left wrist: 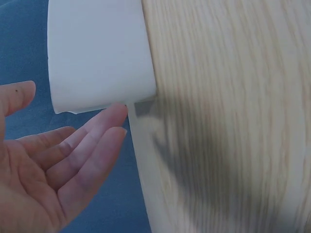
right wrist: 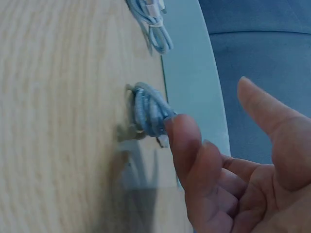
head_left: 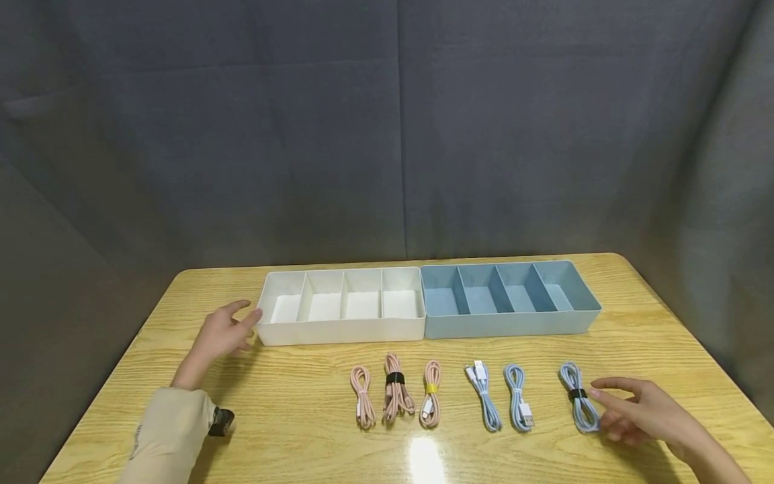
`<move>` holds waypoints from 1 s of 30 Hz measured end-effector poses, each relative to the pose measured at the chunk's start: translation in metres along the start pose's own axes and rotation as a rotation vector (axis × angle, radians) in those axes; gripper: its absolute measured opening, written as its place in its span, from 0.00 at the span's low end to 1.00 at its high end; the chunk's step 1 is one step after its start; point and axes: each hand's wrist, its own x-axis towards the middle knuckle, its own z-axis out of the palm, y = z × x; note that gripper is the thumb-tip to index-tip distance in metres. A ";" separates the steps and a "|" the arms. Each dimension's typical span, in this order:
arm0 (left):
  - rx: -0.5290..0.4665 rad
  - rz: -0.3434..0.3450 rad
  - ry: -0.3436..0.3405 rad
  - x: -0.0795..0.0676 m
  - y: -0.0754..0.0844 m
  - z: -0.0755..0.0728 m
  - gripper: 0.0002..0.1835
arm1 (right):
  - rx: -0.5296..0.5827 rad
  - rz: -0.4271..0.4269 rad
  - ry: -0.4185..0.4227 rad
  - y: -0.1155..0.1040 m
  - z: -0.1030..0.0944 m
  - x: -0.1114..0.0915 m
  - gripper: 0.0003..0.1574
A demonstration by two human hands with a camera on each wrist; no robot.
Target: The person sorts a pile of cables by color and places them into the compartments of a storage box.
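Observation:
Beside the left end of a white four-compartment box (head_left: pixel 345 332) is my left hand (head_left: pixel 220 333), fingers spread and nothing in them. In the left wrist view its fingertips overlap the box's lower edge. My right hand (head_left: pixel 643 410) is just right of a coiled blue cable (head_left: pixel 579 403) with a black strap. In the right wrist view its thumb stands well apart, while a fingertip overlaps the cable's end (right wrist: pixel 150 109). The cable lies on the table outside the grip.
A blue compartment box (head_left: pixel 502 326) adjoins the white one. Along the table's front (head_left: pixel 290 417) lie a white-tied blue cable (head_left: pixel 486 396), another blue cable (head_left: pixel 518 396), and pink ones: a plain coil (head_left: pixel 361 396), a black-strapped bundle (head_left: pixel 396 390), a yellow-tied coil (head_left: pixel 431 393). A dark curtain (head_left: pixel 399 134) hangs behind.

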 end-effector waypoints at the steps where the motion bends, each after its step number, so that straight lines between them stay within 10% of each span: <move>1: -0.003 -0.007 -0.006 0.001 -0.001 0.001 0.35 | -0.006 0.001 -0.007 0.001 0.001 0.000 0.41; 30: -0.169 -0.020 -0.085 0.006 -0.006 0.010 0.30 | 0.074 -0.055 -0.097 0.012 0.012 0.013 0.19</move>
